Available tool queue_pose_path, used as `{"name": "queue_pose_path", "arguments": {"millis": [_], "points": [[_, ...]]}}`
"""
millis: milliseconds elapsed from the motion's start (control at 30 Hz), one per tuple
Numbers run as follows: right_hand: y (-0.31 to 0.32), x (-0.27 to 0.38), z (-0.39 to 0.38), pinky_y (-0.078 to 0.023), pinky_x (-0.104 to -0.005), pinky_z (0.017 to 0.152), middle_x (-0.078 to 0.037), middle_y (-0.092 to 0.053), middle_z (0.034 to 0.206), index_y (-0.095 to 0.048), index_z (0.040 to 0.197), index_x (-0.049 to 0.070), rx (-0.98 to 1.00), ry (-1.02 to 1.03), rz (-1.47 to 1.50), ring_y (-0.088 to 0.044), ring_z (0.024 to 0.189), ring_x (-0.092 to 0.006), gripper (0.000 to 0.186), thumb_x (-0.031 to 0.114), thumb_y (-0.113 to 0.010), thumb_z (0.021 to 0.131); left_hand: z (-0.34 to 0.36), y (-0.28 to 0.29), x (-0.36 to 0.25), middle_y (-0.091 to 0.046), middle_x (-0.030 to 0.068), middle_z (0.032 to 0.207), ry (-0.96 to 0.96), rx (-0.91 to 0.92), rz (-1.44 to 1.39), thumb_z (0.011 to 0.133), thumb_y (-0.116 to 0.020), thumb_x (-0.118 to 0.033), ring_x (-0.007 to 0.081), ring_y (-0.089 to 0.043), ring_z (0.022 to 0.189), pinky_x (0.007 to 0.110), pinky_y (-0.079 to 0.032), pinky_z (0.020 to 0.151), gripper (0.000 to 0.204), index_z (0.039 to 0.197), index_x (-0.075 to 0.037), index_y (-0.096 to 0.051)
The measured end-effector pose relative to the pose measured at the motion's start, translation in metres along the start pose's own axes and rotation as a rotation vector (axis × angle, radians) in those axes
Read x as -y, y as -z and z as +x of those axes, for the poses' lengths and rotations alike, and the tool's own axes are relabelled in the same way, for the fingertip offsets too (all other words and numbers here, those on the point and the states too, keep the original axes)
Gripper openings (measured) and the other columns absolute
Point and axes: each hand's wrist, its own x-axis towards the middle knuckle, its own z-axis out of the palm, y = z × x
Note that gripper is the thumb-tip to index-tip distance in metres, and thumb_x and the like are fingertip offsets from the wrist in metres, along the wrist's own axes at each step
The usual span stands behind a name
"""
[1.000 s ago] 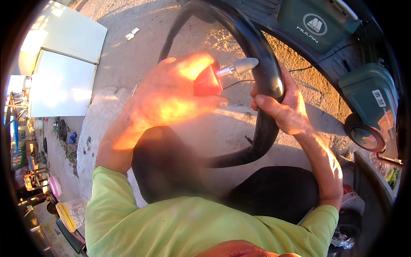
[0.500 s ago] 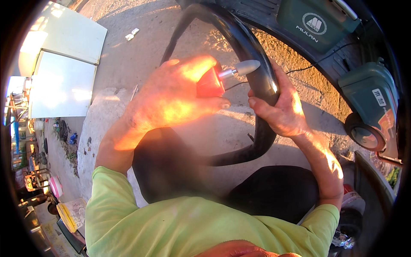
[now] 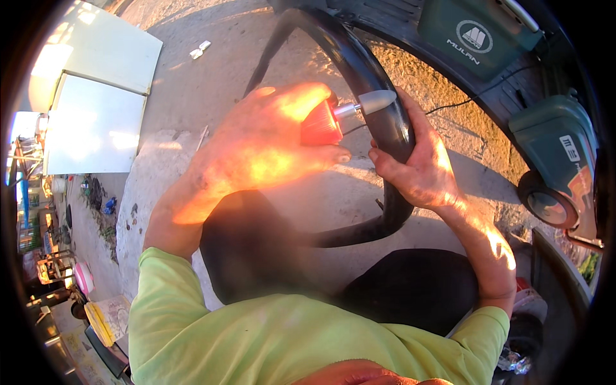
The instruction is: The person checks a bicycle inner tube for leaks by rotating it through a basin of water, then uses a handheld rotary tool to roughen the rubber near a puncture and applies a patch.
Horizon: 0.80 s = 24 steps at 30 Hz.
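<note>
My left hand (image 3: 250,154), washed in glare, is wrapped round a red power tool (image 3: 319,123) with a silver shank and a grey bullet-shaped head (image 3: 378,100). The head lies over the right side of a looped black rubber tube (image 3: 346,56); I cannot tell whether it touches. My right hand (image 3: 423,170) grips that tube just below the head, thumb on the near side. A thin dark cord shows behind the tool. The tube's lower run passes above my dark-clothed knees.
Two white panels (image 3: 96,125) stand at left, beside assorted clutter and a yellow-lidded bucket (image 3: 106,319). At right are a dark ridged vehicle bed (image 3: 385,16), a green box (image 3: 475,38), a second green container (image 3: 552,141) and a wheel (image 3: 545,199). Concrete ground (image 3: 186,96) lies beneath.
My right hand and the gripped stretch of tube have shifted left. My left hand has moved slightly right with the tool, so its grey head now overlaps the tube more.
</note>
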Motion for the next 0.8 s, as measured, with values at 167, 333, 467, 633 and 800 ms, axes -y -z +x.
{"name": "queue_pose_path", "arguments": {"millis": [167,333,467,633,800], "points": [[0.002,0.0,0.002,-0.051,-0.0339,0.095,-0.01,-0.063,0.111,-0.028,0.159,0.001,-0.031,-0.011,0.042,-0.062,0.105,-0.0182,0.091,0.011,-0.076,0.081,0.0,0.012,-0.01,-0.072,0.0092,0.084,0.125,0.006,-0.249,0.071,-0.092,-0.019,0.0294,-0.071,0.076,0.037,-0.056,0.072,0.049,0.109,-0.005,-0.065],[0.003,0.006,-0.001,-0.042,-0.0404,0.113,-0.024,-0.054,0.143,-0.033,0.156,-0.001,-0.039,-0.024,0.057,-0.054,0.135,-0.0322,0.089,0.019,-0.075,0.079,-0.002,0.014,-0.007,-0.072,0.0091,0.084,0.105,0.002,-0.167,0.072,-0.091,-0.02,0.0284,-0.071,0.076,0.037,-0.056,0.072,0.046,0.107,-0.005,-0.065],[0.002,0.006,-0.002,-0.042,-0.0406,0.113,-0.024,-0.054,0.143,-0.033,0.156,-0.001,-0.036,-0.008,0.066,-0.053,0.135,-0.0326,0.089,0.019,-0.074,0.08,-0.002,0.013,-0.009,-0.072,0.0089,0.084,0.137,0.049,-0.163,0.073,-0.091,-0.02,0.0281,-0.072,0.076,0.037,-0.057,0.072,0.045,0.106,-0.005,-0.065],[0.003,0.007,-0.003,-0.049,-0.0355,0.098,-0.013,-0.061,0.117,-0.03,0.158,0.0,-0.036,-0.009,0.015,-0.06,0.111,-0.0212,0.09,0.014,-0.075,0.081,-0.002,0.01,-0.007,-0.073,0.0089,0.085,0.113,0.054,-0.133,0.073,-0.09,-0.019,0.0284,-0.072,0.077,0.037,-0.057,0.072,0.045,0.107,-0.005,-0.064],[0.002,0.008,-0.003,-0.053,-0.033,0.09,-0.007,-0.065,0.103,-0.029,0.159,0.001,-0.03,-0.003,0.006,-0.063,0.098,-0.0151,0.09,0.011,-0.074,0.082,-0.001,0.006,-0.006,-0.074,0.0093,0.085,0.096,0.068,-0.117,0.073,-0.09,-0.017,0.0307,-0.073,0.079,0.038,-0.057,0.072,0.046,0.108,-0.005,-0.064]]}}
